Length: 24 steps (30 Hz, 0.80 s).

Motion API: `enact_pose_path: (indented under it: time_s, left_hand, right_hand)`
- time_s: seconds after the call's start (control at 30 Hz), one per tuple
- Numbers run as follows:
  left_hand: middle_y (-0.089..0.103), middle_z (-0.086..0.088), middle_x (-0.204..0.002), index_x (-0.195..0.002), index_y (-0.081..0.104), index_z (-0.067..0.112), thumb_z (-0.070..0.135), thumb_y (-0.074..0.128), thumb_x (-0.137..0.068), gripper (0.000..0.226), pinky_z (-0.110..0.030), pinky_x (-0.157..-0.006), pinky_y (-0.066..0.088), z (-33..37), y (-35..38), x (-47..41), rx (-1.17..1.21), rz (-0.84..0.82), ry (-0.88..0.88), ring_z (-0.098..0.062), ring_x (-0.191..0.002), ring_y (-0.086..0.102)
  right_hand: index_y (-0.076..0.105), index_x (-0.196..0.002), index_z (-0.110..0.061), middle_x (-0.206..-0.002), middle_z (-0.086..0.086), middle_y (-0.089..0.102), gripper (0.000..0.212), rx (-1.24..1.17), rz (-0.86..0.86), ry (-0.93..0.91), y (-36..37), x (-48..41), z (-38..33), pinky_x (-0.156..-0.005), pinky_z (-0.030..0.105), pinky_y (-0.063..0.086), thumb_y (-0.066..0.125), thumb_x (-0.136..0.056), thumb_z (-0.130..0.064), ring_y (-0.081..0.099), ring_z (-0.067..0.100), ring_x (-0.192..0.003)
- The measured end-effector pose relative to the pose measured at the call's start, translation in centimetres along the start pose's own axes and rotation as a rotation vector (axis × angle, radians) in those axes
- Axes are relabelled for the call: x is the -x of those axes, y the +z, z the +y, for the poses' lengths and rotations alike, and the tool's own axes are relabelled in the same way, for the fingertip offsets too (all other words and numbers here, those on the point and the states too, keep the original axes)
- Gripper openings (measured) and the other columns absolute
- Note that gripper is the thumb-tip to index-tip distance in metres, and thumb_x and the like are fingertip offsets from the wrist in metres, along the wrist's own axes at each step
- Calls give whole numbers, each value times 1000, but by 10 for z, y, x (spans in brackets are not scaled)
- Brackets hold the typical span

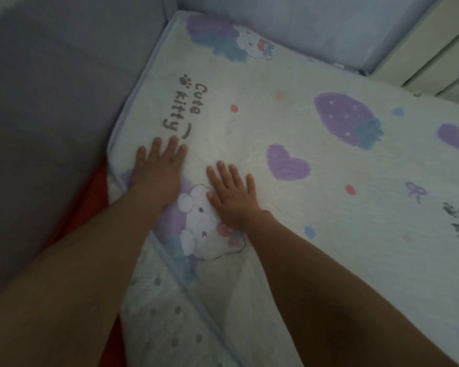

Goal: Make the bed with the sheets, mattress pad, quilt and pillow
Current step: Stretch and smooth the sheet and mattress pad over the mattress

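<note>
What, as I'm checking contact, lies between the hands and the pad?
Nothing visible. The left hand and the right hand both lie flat, fingers straight, directly on the pad.

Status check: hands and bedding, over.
Both open: left hand, right hand flat on printed pad. Pad lies spread. Nothing in the way.

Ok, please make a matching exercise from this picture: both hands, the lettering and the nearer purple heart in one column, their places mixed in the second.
1 left hand
2 right hand
3 Cute kitty lettering
4 nearer purple heart

A right of the right hand's fingers
B flat near the printed pad's left edge
C just beyond the left hand's fingertips
D flat at the kitten print's head

Pairs: 1-B, 2-D, 3-C, 4-A
</note>
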State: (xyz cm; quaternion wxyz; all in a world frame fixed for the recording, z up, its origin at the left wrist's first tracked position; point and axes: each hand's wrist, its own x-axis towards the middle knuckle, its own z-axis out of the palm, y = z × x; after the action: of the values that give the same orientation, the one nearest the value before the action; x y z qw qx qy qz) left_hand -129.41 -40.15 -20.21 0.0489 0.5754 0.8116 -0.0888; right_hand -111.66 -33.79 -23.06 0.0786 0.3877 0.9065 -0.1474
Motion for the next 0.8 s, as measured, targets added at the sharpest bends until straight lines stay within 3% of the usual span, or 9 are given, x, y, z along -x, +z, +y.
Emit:
enact_pose_path:
  time_s: [0.13, 0.27, 0.5, 0.6, 0.67, 0.73, 0.8]
  left_hand:
    - [-2, -2, -160, -151, 4, 15, 19, 33, -94, 64, -46, -112, 21, -1, -3, 75, -15, -101, 124, -34, -145, 7]
    - [-16, 2, -158, -151, -7, 22, 15, 29, -97, 65, -44, -117, 8, -12, 5, 121, -68, -179, 111, -37, -145, -1]
    - [-16, 7, -158, -151, -3, 25, 19, 29, -99, 62, -46, -116, 8, -2, 7, 121, -50, -185, 41, -38, -145, 0]
    - [-6, 2, -159, -151, 5, 19, 19, 39, -96, 64, -48, -116, 9, 2, -3, 135, -69, -163, 32, -42, -142, 8]
    - [3, -8, -158, -150, 11, 11, 19, 37, -96, 60, -48, -113, 18, 14, -11, 155, -113, -174, 28, -46, -139, 16]
    - [23, -17, -149, -145, 25, 3, 16, 40, -93, 55, -45, -103, 34, 29, -20, 178, -124, -169, 68, -44, -131, 29]
    - [41, -14, -132, -133, 41, 4, 16, 46, -90, 44, -41, -88, 44, 41, -34, 198, -36, -213, 117, -33, -120, 43]
  right_hand:
    - [-6, -150, -36, -160, -8, -13, 57, 41, 40, 3, 5, 0, -4, -115, 49, -8, 20, -100, -47, -10, 18, -147]
    - [-8, -151, -34, -159, -5, -16, 57, 18, 13, 55, 6, 13, -17, -114, 52, -9, 18, -101, -45, -14, 20, -147]
    - [-9, -150, -36, -158, -4, -21, 60, -7, -220, 22, 6, 80, -39, -113, 54, -11, 23, -100, -46, -20, 21, -145]
    - [-7, -150, -37, -158, -4, -21, 63, -6, -231, -2, 10, 110, -45, -113, 55, -9, 28, -99, -47, -20, 21, -145]
    - [-10, -150, -37, -157, -4, -24, 66, -4, -258, -8, 14, 133, -51, -112, 57, -10, 30, -98, -49, -23, 21, -144]
    - [-13, -149, -37, -156, -4, -27, 69, 6, -292, -13, 20, 155, -59, -111, 57, -12, 31, -98, -50, -26, 22, -143]
    - [-11, -150, -37, -157, -4, -25, 67, -7, -294, -22, 22, 177, -66, -112, 60, -8, 32, -99, -46, -23, 23, -144]
